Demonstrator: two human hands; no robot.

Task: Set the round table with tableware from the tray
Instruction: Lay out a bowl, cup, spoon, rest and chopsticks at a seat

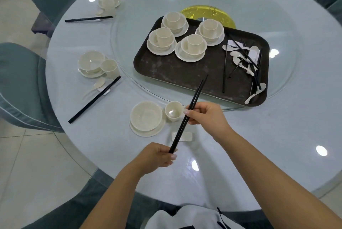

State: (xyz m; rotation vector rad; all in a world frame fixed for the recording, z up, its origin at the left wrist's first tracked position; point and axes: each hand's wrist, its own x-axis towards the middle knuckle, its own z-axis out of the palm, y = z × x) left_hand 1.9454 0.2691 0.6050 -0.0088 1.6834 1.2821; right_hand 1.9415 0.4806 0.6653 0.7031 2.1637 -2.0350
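Both hands hold chopsticks over rest, beside cup.

Blk chopsticks, cream bowl

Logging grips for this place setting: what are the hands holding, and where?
A pair of black chopsticks: left hand pinches the near end, right hand grips mid-length.
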